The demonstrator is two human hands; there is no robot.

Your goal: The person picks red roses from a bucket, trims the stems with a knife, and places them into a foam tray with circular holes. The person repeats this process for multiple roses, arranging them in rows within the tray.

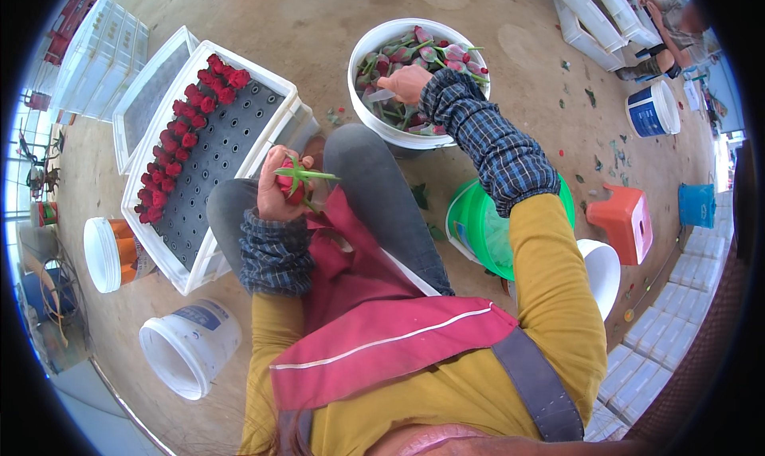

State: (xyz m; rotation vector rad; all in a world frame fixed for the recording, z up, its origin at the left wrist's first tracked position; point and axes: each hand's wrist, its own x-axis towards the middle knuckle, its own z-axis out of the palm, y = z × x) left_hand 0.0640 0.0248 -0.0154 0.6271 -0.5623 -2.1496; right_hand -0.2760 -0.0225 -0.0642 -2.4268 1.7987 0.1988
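Note:
My left hand (pixel 280 184) is raised above my knee, its fingers wrapped around a red rose head (pixel 293 181) with green sepals and a short cut stem pointing right. My right hand (pixel 406 84) reaches over a white bucket (pixel 360 110) full of red roses in net sleeves (pixel 403 54). Under its fingers lies a pale translucent piece (pixel 379 95); whether the hand grips it I cannot tell. Beside my left knee stands a white plastic crate (pixel 285 91) with a perforated dark grey insert (pixel 221 151). Red roses (pixel 173 139) stand upright in rows along its left side.
A green bucket (pixel 463 217) holding translucent material stands below my right arm, near an orange stool (pixel 621 223). White buckets (pixel 191 348) lie or stand around me. Crates are stacked at left (pixel 101 67) and upper right (pixel 588 19), where another person (pixel 681 34) sits. Leaves litter the floor.

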